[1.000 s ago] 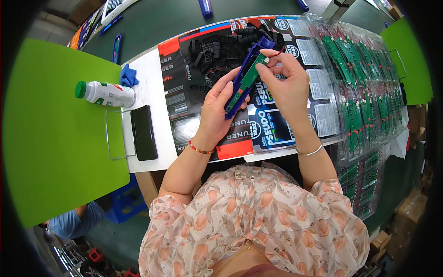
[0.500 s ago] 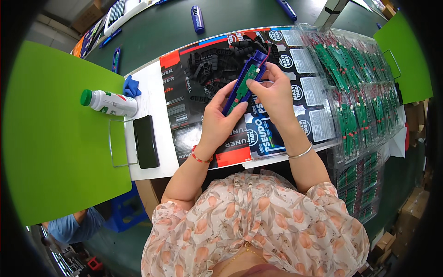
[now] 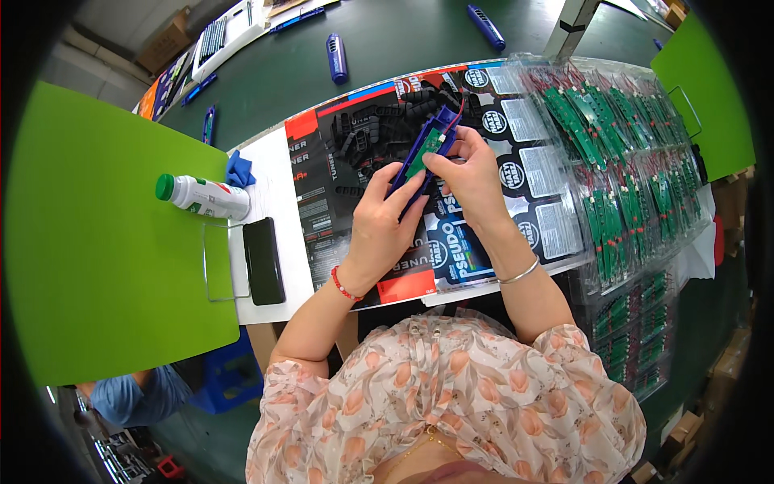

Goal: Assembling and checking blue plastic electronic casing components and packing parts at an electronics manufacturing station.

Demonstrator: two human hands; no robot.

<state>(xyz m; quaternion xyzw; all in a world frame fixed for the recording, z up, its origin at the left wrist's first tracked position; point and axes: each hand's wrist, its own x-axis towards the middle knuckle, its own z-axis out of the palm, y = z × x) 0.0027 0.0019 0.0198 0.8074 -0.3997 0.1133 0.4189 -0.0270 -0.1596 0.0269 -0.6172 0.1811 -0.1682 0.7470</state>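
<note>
Between my hands is a long blue plastic housing (image 3: 444, 118), tilted with its far end to the right. A green circuit board (image 3: 431, 145) lies in its open side, and red and dark wires come out at the far end. My left hand (image 3: 382, 224) grips the near end, fingers along the left edge and thumb on the right. My right hand (image 3: 474, 176) is closed round the right side, its thumb pressed on the board. Just beyond the housing, small black plastic parts (image 3: 363, 129) lie piled on a printed sheet (image 3: 322, 234).
On the right are clear trays (image 3: 592, 270) of wired green boards. A white bottle (image 3: 205, 197), blue cloth (image 3: 239, 169) and black phone (image 3: 264, 260) lie left, beside a green panel (image 3: 113, 242). Blue housings (image 3: 337, 58) lie farther off. A metal post (image 3: 574, 28) stands at the back.
My left thumb has slid off the near end of the board to the housing's edge. My right thumb still presses on the board. The whole view has shifted slightly.
</note>
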